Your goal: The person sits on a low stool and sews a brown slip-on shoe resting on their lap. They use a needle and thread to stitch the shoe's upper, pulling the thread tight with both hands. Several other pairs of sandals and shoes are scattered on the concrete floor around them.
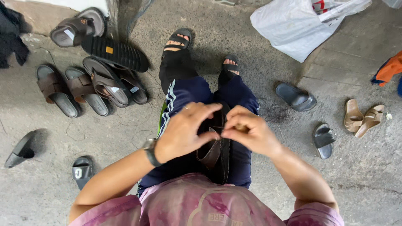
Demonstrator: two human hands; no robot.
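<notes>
Sandal upright in my lap, long axis running away from me.
My left hand (184, 132) clasps the brown sandal (215, 148); my right hand (247, 134) pinches at its strap (210, 152), both equally near.

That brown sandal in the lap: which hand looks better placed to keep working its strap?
Probably the right hand: its fingertips pinch at the strap of the brown sandal, while the left hand steadies the sandal from the side.

Rough grey concrete floor (50, 196) in daylight, strewn with brown strapped sandals (79, 90); a crumpled white plastic bag (289, 27) lies beyond.
</notes>
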